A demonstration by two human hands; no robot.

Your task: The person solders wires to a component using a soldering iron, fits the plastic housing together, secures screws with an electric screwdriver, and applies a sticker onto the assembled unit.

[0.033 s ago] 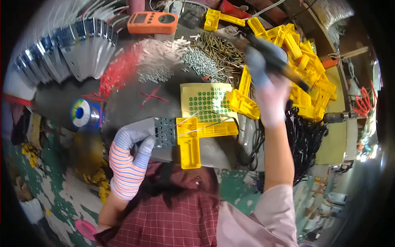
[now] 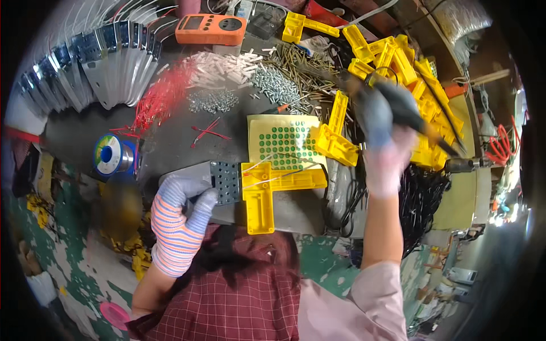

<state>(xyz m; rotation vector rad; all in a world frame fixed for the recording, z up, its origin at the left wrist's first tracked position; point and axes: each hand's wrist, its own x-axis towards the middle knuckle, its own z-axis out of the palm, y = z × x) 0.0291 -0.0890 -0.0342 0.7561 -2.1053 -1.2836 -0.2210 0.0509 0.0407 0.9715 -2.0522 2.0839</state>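
Note:
My left hand (image 2: 179, 224), in a striped knit glove, pinches the grey end of a flat metal plate with a dark perforated part (image 2: 226, 183). The plate's other end meets a T-shaped yellow plastic casing (image 2: 259, 207), with a white and a dark wire running across it. To the right, my gloved right hand (image 2: 388, 156) is closed around a long black tool (image 2: 402, 108); motion blurs both, so the tool's exact kind is unclear. It is over a heap of yellow plastic casings (image 2: 401, 62), apart from the plate.
Behind the casing lies a yellow sheet of green round stickers (image 2: 284, 136). Piles of screws (image 2: 276, 82), white sleeves (image 2: 222, 68) and red wires (image 2: 162, 99) spread farther back. A solder spool (image 2: 111, 156), metal plates (image 2: 111, 74) and an orange multimeter (image 2: 210, 29) stand left. Black cables (image 2: 424, 199) hang right.
My right hand has moved slightly toward me and to the right with the black tool. My left hand keeps its grip on the plate.

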